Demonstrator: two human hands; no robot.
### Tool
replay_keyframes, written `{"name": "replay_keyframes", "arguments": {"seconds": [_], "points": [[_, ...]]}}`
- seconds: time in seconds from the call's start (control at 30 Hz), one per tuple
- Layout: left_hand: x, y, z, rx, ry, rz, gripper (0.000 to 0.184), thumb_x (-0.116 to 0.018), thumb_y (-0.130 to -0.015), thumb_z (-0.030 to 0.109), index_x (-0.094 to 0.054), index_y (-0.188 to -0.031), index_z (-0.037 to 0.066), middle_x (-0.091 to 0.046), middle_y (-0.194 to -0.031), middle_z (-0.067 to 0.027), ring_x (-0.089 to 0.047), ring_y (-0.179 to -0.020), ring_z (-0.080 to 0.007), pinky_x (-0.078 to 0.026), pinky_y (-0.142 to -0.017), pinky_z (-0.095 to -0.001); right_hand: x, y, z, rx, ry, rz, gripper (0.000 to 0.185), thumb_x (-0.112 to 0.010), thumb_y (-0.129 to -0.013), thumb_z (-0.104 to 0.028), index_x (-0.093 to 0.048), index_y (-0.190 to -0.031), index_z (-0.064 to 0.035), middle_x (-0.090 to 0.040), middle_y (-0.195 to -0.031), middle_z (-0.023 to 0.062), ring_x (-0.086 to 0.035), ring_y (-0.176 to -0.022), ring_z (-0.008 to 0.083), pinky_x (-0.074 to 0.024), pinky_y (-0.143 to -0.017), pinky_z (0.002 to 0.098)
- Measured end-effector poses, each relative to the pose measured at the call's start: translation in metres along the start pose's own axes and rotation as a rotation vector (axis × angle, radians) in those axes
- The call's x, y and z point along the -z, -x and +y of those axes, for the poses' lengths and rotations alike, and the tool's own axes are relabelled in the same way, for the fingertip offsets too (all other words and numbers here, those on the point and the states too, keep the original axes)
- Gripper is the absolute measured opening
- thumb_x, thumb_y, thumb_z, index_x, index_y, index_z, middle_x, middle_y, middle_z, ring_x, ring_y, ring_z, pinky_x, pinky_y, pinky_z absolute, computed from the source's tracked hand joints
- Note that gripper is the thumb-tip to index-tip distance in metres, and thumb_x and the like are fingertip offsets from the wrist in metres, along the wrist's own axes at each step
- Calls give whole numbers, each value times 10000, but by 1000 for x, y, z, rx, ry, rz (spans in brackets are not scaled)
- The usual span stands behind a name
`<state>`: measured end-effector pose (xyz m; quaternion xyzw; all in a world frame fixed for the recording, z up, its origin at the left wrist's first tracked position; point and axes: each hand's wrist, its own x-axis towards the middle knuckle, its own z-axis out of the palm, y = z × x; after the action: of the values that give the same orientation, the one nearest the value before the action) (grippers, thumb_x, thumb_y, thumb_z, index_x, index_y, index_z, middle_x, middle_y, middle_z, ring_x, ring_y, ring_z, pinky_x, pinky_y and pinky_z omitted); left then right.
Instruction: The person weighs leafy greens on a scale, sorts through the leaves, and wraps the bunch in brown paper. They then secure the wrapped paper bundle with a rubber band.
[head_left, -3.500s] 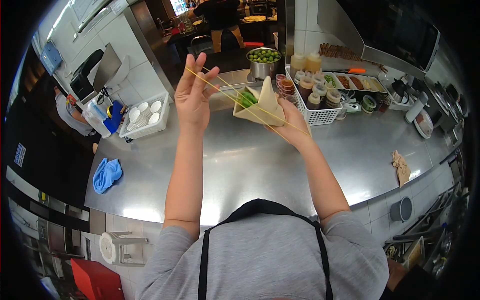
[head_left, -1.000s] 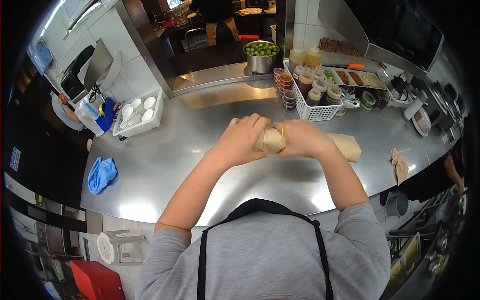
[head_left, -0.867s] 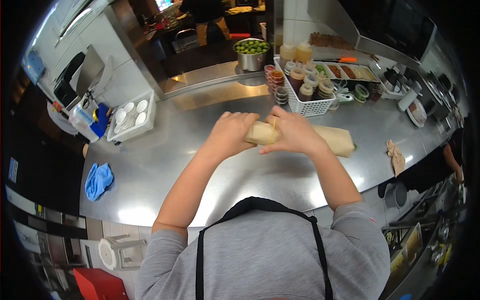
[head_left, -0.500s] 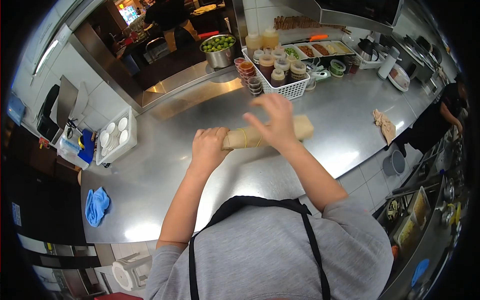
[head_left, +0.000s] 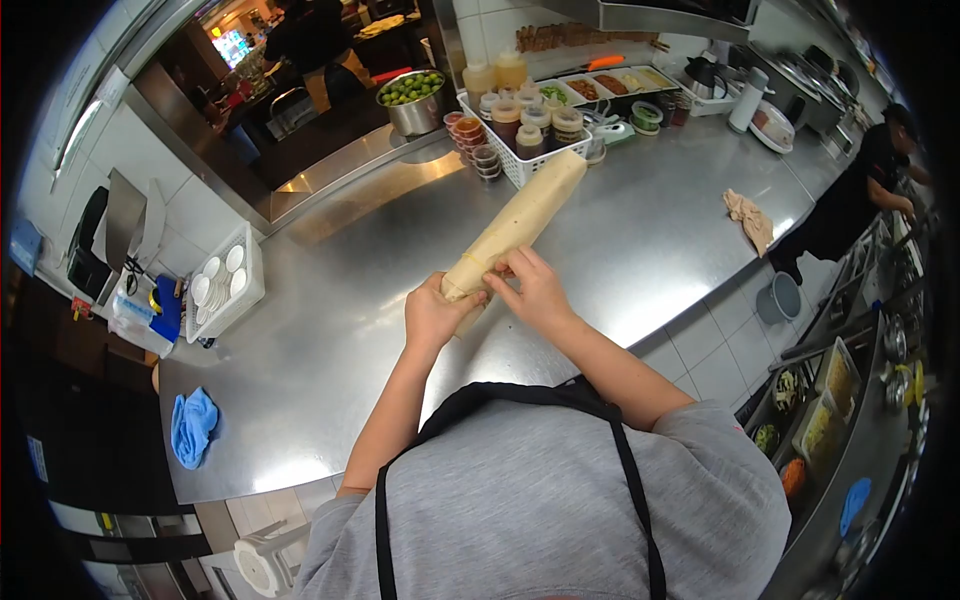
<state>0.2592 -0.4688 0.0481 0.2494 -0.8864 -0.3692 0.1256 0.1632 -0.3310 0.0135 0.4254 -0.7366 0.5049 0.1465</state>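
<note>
A long pale wrap [head_left: 525, 212] slants up and away over the steel counter [head_left: 340, 290], its far end near the white basket of sauce bottles. Around its near end my left hand [head_left: 437, 317] is closed. A thin yellow rubber band [head_left: 468, 260] lies near that end, partly hidden by the fingers. My right hand [head_left: 530, 290] pinches at the side of the wrap's near end, its fingertips close to my left thumb. Whether those fingertips grip the band or the wrap is too small to tell.
A white basket [head_left: 570, 155] of bottles stands at the back, beside a pot of green limes [head_left: 412, 105]. White cups fill a basket [head_left: 250, 290] at left, near a blue cloth [head_left: 193, 428]. A beige cloth [head_left: 750, 222] lies right. A person in black [head_left: 850, 200] stands far right.
The opened wrap is now a closed roll with the band around it. It has swung from crosswise to pointing away. My right hand has come down to its near end, and the view has shifted right.
</note>
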Motion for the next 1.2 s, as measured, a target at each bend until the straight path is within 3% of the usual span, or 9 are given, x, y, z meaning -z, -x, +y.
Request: {"name": "replay_keyframes", "arguments": {"seconds": [0.23, 0.4, 0.5, 0.9, 0.97, 1.03, 1.07, 1.17, 1.2], "points": [[-23, 17, -26, 58, 380, -162, 440, -798, -633, 297, -621, -882, -20, -663, -763, -120, -637, -666, -165, -490, -611, -281, 11, 31, -3, -216, -108, 141, 187, -651, -777, -145, -509, -820, -32, -543, -783, 94, -576, -664, 257, -476, -580, 356], [-32, 27, -38, 30, 250, -260, 435, -802, -631, 289, -621, -878, -21, -661, -757, -111, -630, -659, -154, -489, -610, -274, 8, 61, 4, 20, 339, 70, 105, -599, -773, -125, -510, -772, -70, -538, -748, 75, -570, -726, 262, -434, -702, 388], [-31, 26, -44, -12, 266, -355, 423, -801, -636, 268, -619, -879, -28, -659, -755, -103, -621, -652, -144, -489, -611, -270, 26, 71, 7, -26, 481, 75, 95, -595, -742, -116, -505, -749, -88, -531, -739, 62, -555, -723, 241, -390, -758, 388], [-106, 10, -3, 216, 642, -458, 372, -778, -685, 159, -596, -930, -54, -647, -829, -107, -611, -674, -139, -486, -611, -254, 83, 84, 73, -86, 510, 50, 113, -596, -719, -99, -493, -765, -93, -510, -729, 40, -550, -711, 214, -380, -702, 358], [-124, 7, 11, 290, 683, -451, 375, -780, -683, 171, -601, -934, -43, -646, -828, -99, -605, -679, -132, -482, -623, -246, 108, 79, 90, -242, 320, -182, 152, -602, -758, -135, -515, -875, -94, -553, -837, 48, -549, -842, 218, -367, -813, 378], [-121, -5, 24, 264, 587, -424, 388, -782, -675, 194, -611, -939, -33, -647, -834, -98, -604, -688, -130, -481, -638, -252, 153, 64, 131, -102, 415, -150, 287, -629, -751, -199, -526, -1001, -103, -568, -1002, 70, -525, -994, 228, -316, -915, 430], [-113, -12, 23, 283, 555, -423, 406, -786, -665, 197, -612, -950, -34, -649, -841, -100, -606, -688, -133, -482, -641, -253, 188, 55, 154, -257, 370, -75, 407, -659, -727, -260, -526, -1083, -115, -540, -1123, 92, -475, -1102, 258, -251, -977, 477], [-82, -18, 9, 313, 376, -374, 468, -790, -648, 232, -607, -985, -35, -655, -836, -101, -615, -695, -150, -485, -664, -264, 303, 31, 261, -513, 576, 315, 451, -650, -767, -361, -529, -1091, -70, -515, -1174, 132, -484, -1089, 296, -340, -929, 447], [-72, -16, 2, 336, 373, -353, 468, -790, -648, 232, -607, -985, -35, -655, -836, -101, -615, -695, -150, -485, -664, -264, 352, 28, 308, -744, 439, 210, 492, -633, -786, -385, -516, -1120, -43, -525, -1158, 162, -495, -1074, 323, -393, -887, 432]]}}
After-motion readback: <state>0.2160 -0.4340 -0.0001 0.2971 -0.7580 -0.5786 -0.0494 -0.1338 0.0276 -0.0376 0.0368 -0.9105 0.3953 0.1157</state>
